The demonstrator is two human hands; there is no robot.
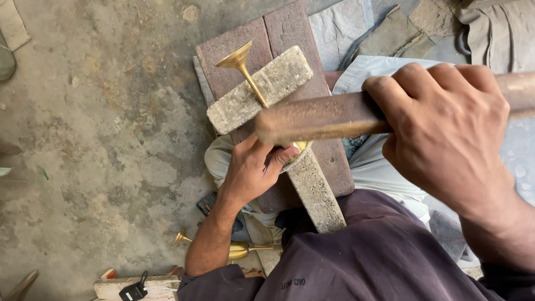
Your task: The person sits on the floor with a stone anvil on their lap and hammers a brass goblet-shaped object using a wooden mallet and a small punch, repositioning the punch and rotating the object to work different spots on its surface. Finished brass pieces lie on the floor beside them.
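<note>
My right hand (pixel 446 128) grips a thick wooden stick (pixel 317 118), raised and blurred, its end above the work. My left hand (pixel 253 167) presses a brass piece against a grey stone block (pixel 262 89); only a yellow edge (pixel 301 146) shows by my fingers. A thin brass stem with a flared cup-shaped end (pixel 239 58) sticks out past the block. The block lies across a longer stone bar (pixel 315 192) on reddish bricks (pixel 278 39).
Rough concrete floor (pixel 100 122) lies to the left. More brass goblet-shaped pieces (pixel 237 249) lie by my left elbow. A wooden plank with a small black object (pixel 134 290) sits at the bottom. Stone slabs and cloth (pixel 390 33) lie at top right.
</note>
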